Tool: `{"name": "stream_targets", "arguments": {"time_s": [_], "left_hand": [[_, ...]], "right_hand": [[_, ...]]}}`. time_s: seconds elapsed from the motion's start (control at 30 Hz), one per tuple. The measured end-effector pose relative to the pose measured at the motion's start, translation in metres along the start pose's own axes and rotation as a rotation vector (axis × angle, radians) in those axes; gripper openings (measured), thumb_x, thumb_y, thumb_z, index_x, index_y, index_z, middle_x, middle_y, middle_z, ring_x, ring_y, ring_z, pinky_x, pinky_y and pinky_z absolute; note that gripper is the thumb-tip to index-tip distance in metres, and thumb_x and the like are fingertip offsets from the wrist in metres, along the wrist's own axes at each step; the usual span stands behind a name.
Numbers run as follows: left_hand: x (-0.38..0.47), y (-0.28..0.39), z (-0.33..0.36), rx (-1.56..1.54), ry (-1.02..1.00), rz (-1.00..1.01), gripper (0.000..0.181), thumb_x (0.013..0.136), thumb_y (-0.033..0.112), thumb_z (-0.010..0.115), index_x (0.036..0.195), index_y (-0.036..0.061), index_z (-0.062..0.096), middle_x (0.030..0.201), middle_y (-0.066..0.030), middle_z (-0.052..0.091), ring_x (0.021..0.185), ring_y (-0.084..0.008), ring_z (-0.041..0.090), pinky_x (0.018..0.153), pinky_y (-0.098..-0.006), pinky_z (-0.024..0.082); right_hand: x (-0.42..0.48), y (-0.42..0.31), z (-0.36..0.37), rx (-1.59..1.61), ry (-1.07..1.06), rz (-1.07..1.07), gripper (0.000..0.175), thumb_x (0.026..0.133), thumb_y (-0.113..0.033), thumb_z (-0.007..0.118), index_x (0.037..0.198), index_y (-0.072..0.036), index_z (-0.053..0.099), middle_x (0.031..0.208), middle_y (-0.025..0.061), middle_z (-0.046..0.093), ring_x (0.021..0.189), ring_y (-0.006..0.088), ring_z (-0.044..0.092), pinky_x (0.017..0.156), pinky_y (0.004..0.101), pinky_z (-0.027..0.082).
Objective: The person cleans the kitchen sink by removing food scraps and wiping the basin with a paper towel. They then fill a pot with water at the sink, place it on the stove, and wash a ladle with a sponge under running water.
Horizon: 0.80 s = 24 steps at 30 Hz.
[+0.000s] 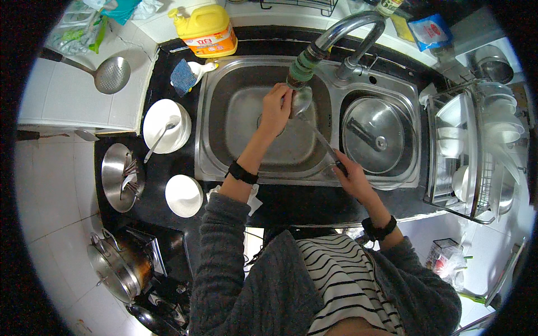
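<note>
A metal ladle (323, 139) slants over the left basin (235, 147) of the steel sink. My right hand (352, 175) grips its black handle end near the basin's front right corner. Its bowl (301, 101) is right below the green-wrapped spout of the chrome tap (303, 69). My left hand (277, 107) is at the bowl's left side, fingers bent against it; the fingertips are partly hidden by the spout. Water seems to run over the bowl, though blur makes this hard to tell.
In the right basin lies a glass pot lid (374, 134). Left of the sink stand stacked white bowls (185, 130) with a spoon, a single white bowl (183, 196) and a steel bowl (113, 176) with chopsticks. Behind is a yellow detergent jug (210, 25); rightward, a dish rack (452, 168).
</note>
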State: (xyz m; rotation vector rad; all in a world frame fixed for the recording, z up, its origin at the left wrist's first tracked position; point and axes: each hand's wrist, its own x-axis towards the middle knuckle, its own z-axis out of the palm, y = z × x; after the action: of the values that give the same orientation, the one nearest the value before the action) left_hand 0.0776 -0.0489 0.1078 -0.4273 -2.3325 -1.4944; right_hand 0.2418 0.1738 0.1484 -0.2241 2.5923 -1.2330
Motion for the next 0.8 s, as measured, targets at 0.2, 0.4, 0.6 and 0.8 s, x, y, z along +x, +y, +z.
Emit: {"name": "stream_targets", "arguments": {"time_s": [0.2,0.4,0.6,0.8], "left_hand": [[-0.004,-0.003,0.006,-0.018,0.028,-0.188,0.016,0.085,0.010,0.052,0.090,-0.0038,0.058,0.086,-0.0163,0.060,0.073,-0.0296,0.059,0.068,-0.0329,0.046],[-0.009,0.000,0.012,-0.219,0.164,-0.391,0.017,0.085,0.013,0.053,0.090,-0.0025,0.059,0.077,-0.0135,0.061,0.069,-0.0207,0.058,0.065,-0.0288,0.044],[-0.004,-0.001,0.009,-0.168,0.053,-0.432,0.023,0.087,0.019,0.052,0.092,-0.0025,0.059,0.077,-0.0123,0.061,0.070,-0.0164,0.057,0.062,-0.0287,0.043],[-0.006,0.013,0.012,-0.152,0.231,-0.265,0.020,0.087,0.016,0.051,0.093,-0.0003,0.061,0.079,-0.0145,0.061,0.071,-0.0240,0.058,0.064,-0.0317,0.044]], "right_hand": [[0.000,-0.001,0.004,-0.046,-0.040,0.028,0.046,0.082,-0.006,0.055,0.125,0.000,0.041,0.100,0.0256,0.057,0.087,0.0383,0.059,0.074,0.0369,0.046],[-0.002,0.000,0.012,-0.024,0.054,-0.109,0.046,0.081,-0.006,0.055,0.125,-0.001,0.042,0.094,0.0251,0.059,0.084,0.0389,0.059,0.070,0.0366,0.046],[-0.001,0.001,0.016,-0.002,-0.015,0.038,0.045,0.082,-0.005,0.054,0.125,0.000,0.041,0.089,0.0241,0.059,0.080,0.0371,0.060,0.071,0.0364,0.046],[0.000,0.002,0.022,0.016,-0.056,0.130,0.046,0.081,-0.006,0.054,0.125,0.000,0.041,0.091,0.0246,0.059,0.080,0.0332,0.061,0.070,0.0330,0.045]]}}
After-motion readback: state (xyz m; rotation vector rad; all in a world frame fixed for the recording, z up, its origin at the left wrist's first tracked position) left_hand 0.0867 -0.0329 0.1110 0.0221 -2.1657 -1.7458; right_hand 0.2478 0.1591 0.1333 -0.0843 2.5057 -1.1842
